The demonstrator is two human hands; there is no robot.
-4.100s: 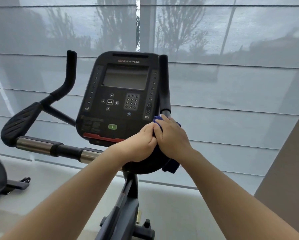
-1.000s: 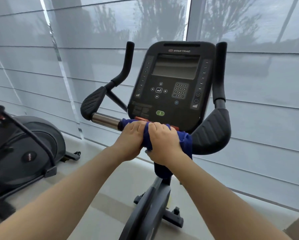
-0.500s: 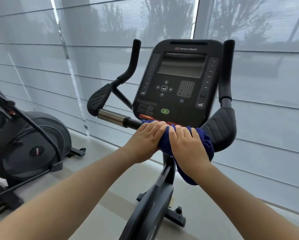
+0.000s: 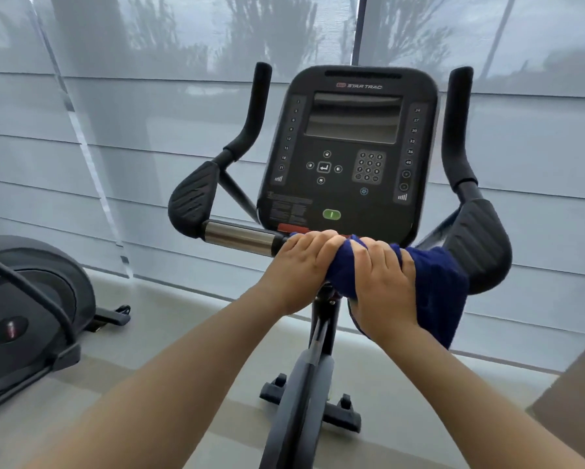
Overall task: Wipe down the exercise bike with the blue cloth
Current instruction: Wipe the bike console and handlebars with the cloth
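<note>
Both the left hand (image 4: 299,265) and right hand (image 4: 382,282) grip the blue cloth (image 4: 433,286), bunched around the exercise bike (image 4: 348,147) handlebar below its console; soft, light, best held wrapped.

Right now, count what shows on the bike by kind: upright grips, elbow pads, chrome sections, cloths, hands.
Upright grips: 2
Elbow pads: 2
Chrome section: 1
Cloth: 1
Hands, left and right: 2
Total: 8
</note>
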